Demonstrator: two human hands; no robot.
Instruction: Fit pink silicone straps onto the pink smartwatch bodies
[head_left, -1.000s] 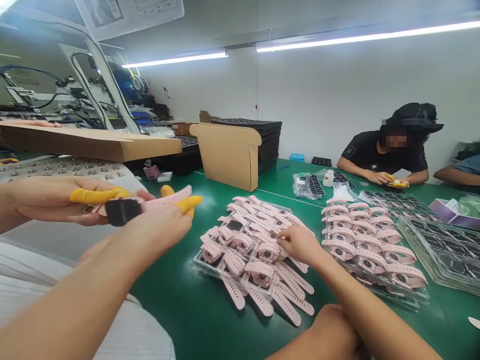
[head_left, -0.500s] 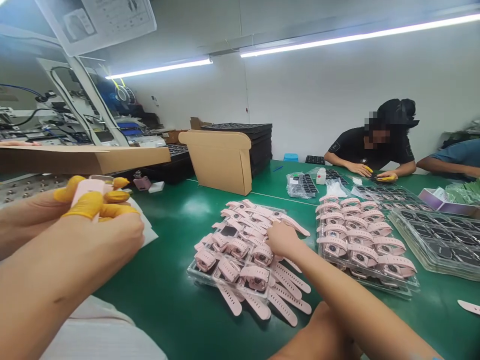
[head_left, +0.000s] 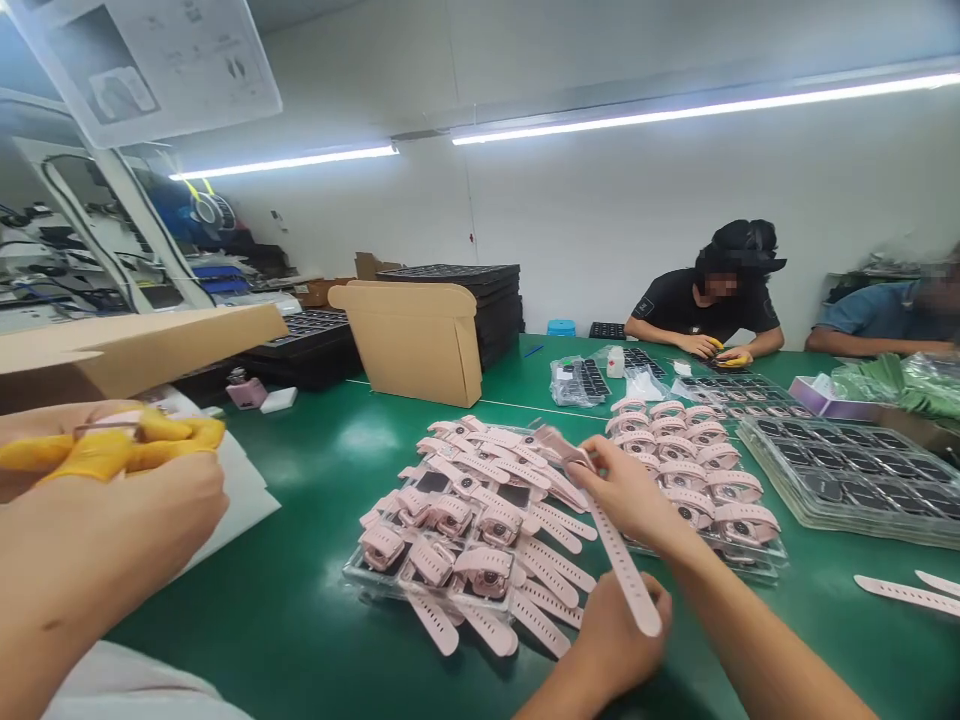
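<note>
Behind the watches (head_left: 451, 516), a carton (head_left: 409, 340) partly hides black trays (head_left: 501, 310).

My right hand (head_left: 626, 490), no longer down on the watch stack (head_left: 491, 568), now grips a pink strap (head_left: 619, 560) that slants across my left hand (head_left: 611, 640), which now shows more fully. A dark watch face (head_left: 514, 495) is newly exposed, and my view swings rightward.

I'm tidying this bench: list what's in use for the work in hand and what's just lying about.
Likely part of the work:
held pink strap
near pink-strapped watches
blurred piece in yellow-covered fingers

Apparently just lying about:
pink bottle
white block
blue pen-like stick
</note>
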